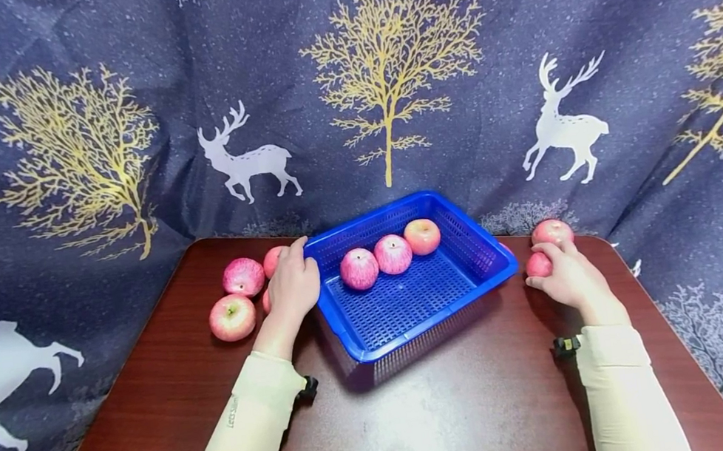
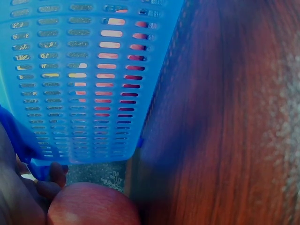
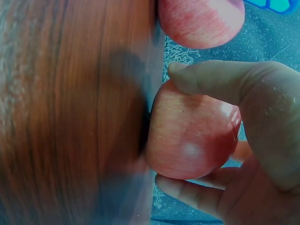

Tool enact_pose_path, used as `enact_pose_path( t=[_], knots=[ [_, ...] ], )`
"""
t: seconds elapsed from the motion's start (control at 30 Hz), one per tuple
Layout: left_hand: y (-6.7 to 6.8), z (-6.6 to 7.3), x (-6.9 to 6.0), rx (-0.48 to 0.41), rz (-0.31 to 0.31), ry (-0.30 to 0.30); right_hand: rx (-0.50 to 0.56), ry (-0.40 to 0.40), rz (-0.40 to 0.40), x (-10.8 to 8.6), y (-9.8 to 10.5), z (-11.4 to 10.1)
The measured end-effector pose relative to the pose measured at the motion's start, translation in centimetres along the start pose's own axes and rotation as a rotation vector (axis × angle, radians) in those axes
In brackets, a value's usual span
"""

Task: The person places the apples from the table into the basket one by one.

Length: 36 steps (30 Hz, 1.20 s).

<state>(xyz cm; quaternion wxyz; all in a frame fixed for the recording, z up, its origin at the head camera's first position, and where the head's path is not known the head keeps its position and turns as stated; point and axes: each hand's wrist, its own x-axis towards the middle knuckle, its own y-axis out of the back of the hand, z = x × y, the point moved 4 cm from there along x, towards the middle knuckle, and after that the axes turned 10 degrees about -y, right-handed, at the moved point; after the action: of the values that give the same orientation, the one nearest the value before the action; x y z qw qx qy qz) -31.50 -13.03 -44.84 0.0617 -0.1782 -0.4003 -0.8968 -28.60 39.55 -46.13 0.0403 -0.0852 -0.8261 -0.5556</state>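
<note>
A blue basket (image 1: 408,339) stands on the brown table with several apples (image 1: 394,254) in a row inside. My left hand (image 1: 294,281) holds the basket's left rim, its fingers curled over the edge; the left wrist view shows the perforated basket wall (image 2: 77,103) and the fingertips at its rim. My right hand (image 1: 571,276) grips an apple (image 1: 539,265) at the table's right side. In the right wrist view, thumb and fingers of the right hand (image 3: 262,136) lie around this apple (image 3: 190,136), which is at the table surface.
Left of the basket sit several apples (image 1: 233,317), one (image 2: 93,206) close to my left hand. Another apple (image 1: 552,232) lies behind my right hand, and part of one (image 1: 505,247) shows beside the basket's right end. A patterned cloth (image 1: 346,93) hangs behind the table (image 1: 425,426).
</note>
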Motion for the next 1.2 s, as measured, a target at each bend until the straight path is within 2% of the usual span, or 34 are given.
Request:
enact_pose_path(
  t=[0.67,1.2],
  knots=[
    [0.0,0.0,0.0,0.003,-0.02,0.009,-0.002,-0.043,0.064,-0.5,2.6,-0.6],
    [0.0,-0.1,0.0,0.001,-0.02,0.009,0.06,-0.013,0.276,-0.9,4.3,-2.8]
  ],
)
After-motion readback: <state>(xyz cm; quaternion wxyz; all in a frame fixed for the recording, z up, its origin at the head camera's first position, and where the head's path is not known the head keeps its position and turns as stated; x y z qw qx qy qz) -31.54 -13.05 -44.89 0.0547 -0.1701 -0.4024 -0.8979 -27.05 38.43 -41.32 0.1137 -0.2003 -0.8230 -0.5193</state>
